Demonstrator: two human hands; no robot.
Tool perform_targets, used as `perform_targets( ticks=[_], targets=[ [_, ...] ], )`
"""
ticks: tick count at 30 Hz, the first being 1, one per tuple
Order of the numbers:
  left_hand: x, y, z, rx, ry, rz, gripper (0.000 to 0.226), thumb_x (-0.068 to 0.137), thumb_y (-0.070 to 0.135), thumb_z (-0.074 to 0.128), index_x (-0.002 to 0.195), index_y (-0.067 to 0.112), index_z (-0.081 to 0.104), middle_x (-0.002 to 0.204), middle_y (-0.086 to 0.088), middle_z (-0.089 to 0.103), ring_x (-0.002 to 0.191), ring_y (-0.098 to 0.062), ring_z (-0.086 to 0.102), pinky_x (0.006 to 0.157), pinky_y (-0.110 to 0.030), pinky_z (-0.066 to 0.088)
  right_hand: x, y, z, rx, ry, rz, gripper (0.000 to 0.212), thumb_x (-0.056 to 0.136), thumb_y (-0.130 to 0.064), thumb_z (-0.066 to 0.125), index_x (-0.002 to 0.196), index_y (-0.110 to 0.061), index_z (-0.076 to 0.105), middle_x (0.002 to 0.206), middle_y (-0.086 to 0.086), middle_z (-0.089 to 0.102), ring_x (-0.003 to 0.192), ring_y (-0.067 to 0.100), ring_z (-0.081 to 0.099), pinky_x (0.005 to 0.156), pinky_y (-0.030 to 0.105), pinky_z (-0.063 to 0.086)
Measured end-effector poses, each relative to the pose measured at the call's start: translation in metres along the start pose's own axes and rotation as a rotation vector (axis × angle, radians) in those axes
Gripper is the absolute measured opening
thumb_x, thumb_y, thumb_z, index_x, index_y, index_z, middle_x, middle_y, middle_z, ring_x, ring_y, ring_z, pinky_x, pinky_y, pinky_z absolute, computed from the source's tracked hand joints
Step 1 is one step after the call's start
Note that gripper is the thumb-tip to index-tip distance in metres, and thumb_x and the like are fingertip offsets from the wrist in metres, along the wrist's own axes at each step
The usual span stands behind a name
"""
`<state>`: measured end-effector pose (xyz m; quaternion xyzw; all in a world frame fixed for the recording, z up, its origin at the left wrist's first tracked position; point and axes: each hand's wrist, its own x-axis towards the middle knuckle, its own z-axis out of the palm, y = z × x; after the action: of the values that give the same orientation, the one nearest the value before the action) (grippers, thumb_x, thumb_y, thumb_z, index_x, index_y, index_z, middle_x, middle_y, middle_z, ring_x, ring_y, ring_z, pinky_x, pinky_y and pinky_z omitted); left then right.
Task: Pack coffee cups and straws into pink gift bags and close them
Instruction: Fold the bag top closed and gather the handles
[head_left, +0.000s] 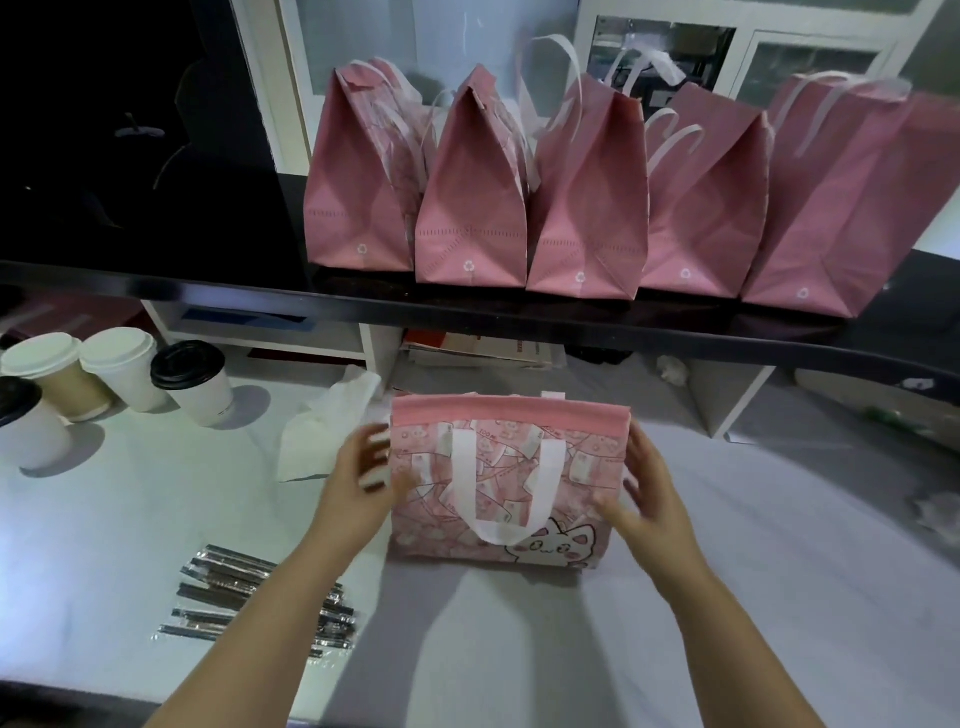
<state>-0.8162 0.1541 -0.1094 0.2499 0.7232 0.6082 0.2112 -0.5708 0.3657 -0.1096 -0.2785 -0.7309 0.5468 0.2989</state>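
Five pink bags (582, 208) on black shelf (363, 306)

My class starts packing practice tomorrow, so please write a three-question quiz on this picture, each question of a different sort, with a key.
1. Count: how many plain pink gift bags stand in the row on the glossy black shelf?
2. True or false: the wrapped dark straws lie to the right of the cat-printed pink fabric bag on the table.
3. Multiple choice: of the four lidded paper coffee cups, how many have black lids? A one, B two, C three.

Key
1. Five.
2. False: they lie to its left.
3. B.
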Motion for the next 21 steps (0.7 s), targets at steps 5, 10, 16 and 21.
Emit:
perform_targets(
  ticks=[5,10,16,21],
  targets=[
    [-0.027,-0.051,0.01,0.027,-0.112,-0.155,0.059,0.072,-0.003,0.08,0.119,0.024,0.056,0.105,0.007,0.071,0.094,0.002,0.067,0.077,-0.015,0.053,-0.03,0.05,0.017,0.199,-0.1,0.23,0.058,0.083,-0.017,0.076,0.131,-0.04,0.052,0.127,-0.007,0.064,0.119,0.018,0.06,0.089,0.035,0.055],
    [-0.016,-0.043,0.016,0.034,-0.048,-0.072,0.027,0.081,0.005,0.074,0.09,0.031,0.071,0.085,0.011,0.075,0.08,-0.004,0.069,0.066,-0.012,0.05,-0.024,0.033,0.041,0.233,0.117,0.265,0.026,0.091,-0.013,0.066,0.108,-0.032,0.065,0.106,-0.007,0.073,0.096,0.014,0.07,0.069,0.021,0.056],
    [-0.001,-0.013,0.017,-0.136,-0.062,-0.032,0.018,0.089,0.018,0.068,0.093,0.035,0.075,0.091,0.007,0.076,0.083,-0.005,0.071,0.066,-0.012,0.051,-0.024,0.003,0.043,0.373,0.385,0.246,0.029,0.084,0.007,0.067,0.107,-0.011,0.061,0.097,0.005,0.075,0.086,0.02,0.072,0.067,0.028,0.058],
    [0.008,0.003,0.015,-0.202,-0.231,0.02,0.02,0.093,0.02,0.063,0.096,0.035,0.075,0.093,0.009,0.076,0.082,0.0,0.069,0.065,-0.012,0.05,-0.047,-0.018,0.045,0.373,0.664,0.224,0.021,0.078,0.003,0.075,0.094,-0.007,0.065,0.09,0.007,0.075,0.085,0.02,0.072,0.071,0.029,0.055]
  ],
)
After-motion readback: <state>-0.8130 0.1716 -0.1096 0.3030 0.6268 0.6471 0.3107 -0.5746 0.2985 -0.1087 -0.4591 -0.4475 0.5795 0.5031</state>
